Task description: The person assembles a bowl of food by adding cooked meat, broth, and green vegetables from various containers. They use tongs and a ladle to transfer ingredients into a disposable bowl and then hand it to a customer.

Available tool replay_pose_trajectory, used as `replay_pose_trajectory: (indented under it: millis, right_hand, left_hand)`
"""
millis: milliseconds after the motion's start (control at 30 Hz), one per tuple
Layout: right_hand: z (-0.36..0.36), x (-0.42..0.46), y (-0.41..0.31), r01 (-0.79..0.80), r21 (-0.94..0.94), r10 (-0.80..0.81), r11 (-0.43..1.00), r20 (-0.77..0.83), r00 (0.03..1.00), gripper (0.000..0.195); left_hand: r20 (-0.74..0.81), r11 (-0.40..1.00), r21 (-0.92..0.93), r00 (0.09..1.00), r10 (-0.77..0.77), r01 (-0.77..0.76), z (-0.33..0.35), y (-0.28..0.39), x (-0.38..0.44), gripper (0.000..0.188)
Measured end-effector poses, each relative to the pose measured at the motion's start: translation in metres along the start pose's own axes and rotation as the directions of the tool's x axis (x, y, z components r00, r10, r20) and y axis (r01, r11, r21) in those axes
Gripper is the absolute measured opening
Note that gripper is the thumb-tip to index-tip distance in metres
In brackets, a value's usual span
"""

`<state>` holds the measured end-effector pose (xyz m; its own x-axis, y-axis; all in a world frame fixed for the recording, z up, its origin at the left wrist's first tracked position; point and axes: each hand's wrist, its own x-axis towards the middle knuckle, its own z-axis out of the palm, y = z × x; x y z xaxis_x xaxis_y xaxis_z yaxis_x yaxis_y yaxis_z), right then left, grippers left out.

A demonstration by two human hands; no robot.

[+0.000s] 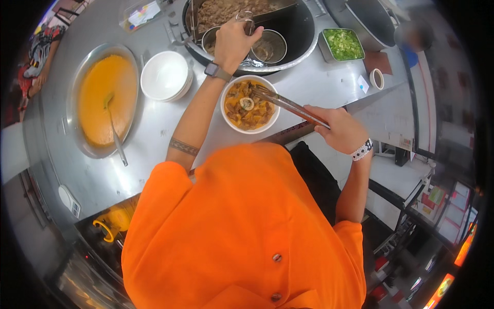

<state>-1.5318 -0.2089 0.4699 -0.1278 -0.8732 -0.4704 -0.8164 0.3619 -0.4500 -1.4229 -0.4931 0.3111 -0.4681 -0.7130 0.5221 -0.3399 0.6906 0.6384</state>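
My right hand (337, 129) grips metal tongs (293, 107), whose tips rest in a white bowl (250, 131) of orange soup with meat pieces and a pale round slice (247, 103). Above that bowl, my left hand (236, 44) reaches over the rim of a large pot (279, 68) with its fingers around the handle end of a utensil (249, 26); how it joins the strainer baskets below cannot be told. One round strainer basket (269, 46) shows right of the hand, another (210, 40) left of it. Chopped meat (227, 13) fills a section of the pot.
Stacked white bowls (165, 76) stand left of my left forearm, beside an oval metal basin (73, 116) of orange sauce with a ladle (114, 135). Right of the pot are a container of chopped greens (342, 44), a small cup (376, 79) and a tall pot (370, 25). Another person's arm (48, 61) is far left.
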Motion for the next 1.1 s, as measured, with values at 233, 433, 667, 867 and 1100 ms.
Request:
replay_pose_trajectory:
  millis: [233, 433, 667, 867, 1100]
  right_hand:
    - [-0.01, -0.025, 0.018, 0.012, 0.116, 0.001, 0.993, -0.116, 0.993, 0.053]
    - [-0.037, -0.07, 0.032, -0.11, 0.351, 0.138, 0.93, -0.055, 0.989, 0.059]
    - [-0.065, -0.098, 0.076, -0.277, 0.537, 0.328, 0.797, 0.001, 0.945, 0.063]
    - [-0.073, -0.092, 0.112, -0.149, 0.611, 0.223, 0.777, -0.046, 0.974, 0.066]
    - [-0.072, -0.06, 0.155, -0.107, 0.604, 0.126, 0.79, 0.011, 0.992, 0.068]
  left_hand:
    - [0.08, 0.998, 0.051, 0.996, -0.029, 0.025, 0.036, 0.008, 0.055, 0.043]
    - [0.252, 0.98, 0.197, 0.967, -0.04, -0.011, 0.032, 0.029, 0.079, 0.04]
    - [0.333, 0.986, 0.099, 0.938, 0.094, -0.134, 0.026, 0.072, 0.108, 0.022]
    - [0.725, 0.937, -0.263, 0.688, 0.036, 0.228, 0.11, 0.021, 0.154, 0.015]
    - [0.809, 0.842, -0.478, 0.497, 0.313, 0.248, 0.224, -0.054, 0.116, 0.025]
